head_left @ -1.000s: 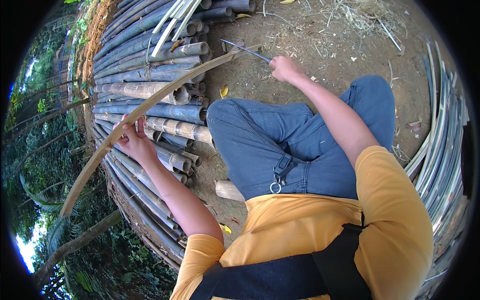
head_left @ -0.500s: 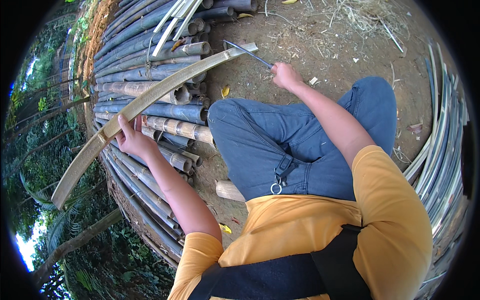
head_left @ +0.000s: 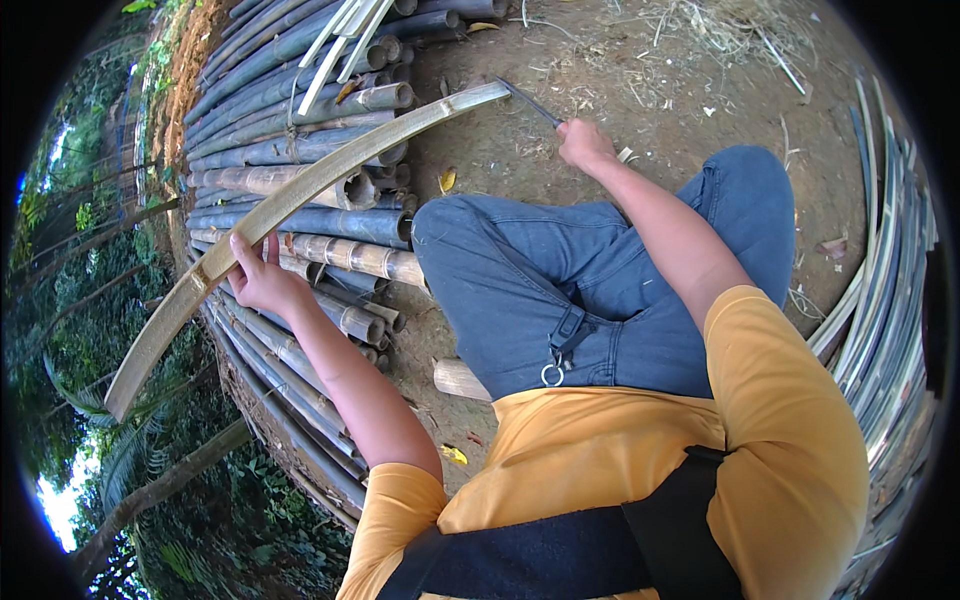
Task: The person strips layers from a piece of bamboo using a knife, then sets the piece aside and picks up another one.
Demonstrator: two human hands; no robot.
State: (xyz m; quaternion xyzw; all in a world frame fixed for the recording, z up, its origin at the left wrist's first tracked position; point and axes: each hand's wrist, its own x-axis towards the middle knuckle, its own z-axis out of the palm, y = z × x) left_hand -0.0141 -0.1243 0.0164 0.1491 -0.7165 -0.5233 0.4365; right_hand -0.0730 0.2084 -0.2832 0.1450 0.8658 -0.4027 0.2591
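My left hand [head_left: 268,276] grips a long split bamboo strip [head_left: 330,172] near its middle, thumb on the upper face and fingers around the edge. The strip's pale inner side faces up, and it slants from the lower left to the upper middle. In my closed right hand [head_left: 585,145] is the handle of a long, narrow knife [head_left: 533,103]. The blade points up and left, its tip by the far end of the strip. Whether blade and strip touch, I cannot tell. The handle is mostly hidden by my fingers.
A stack of dark bamboo poles [head_left: 300,150] lies at the left, with pale split pieces [head_left: 345,45] on top. Thin bamboo strips [head_left: 880,300] are heaped at the right. Shavings [head_left: 735,30] lie on the dirt ahead. A short bamboo piece [head_left: 461,379] sits beside my leg.
The knife has moved right, from across the strip near its end to the very tip. My right hand has shifted slightly right. My left hand keeps its grip on the strip.
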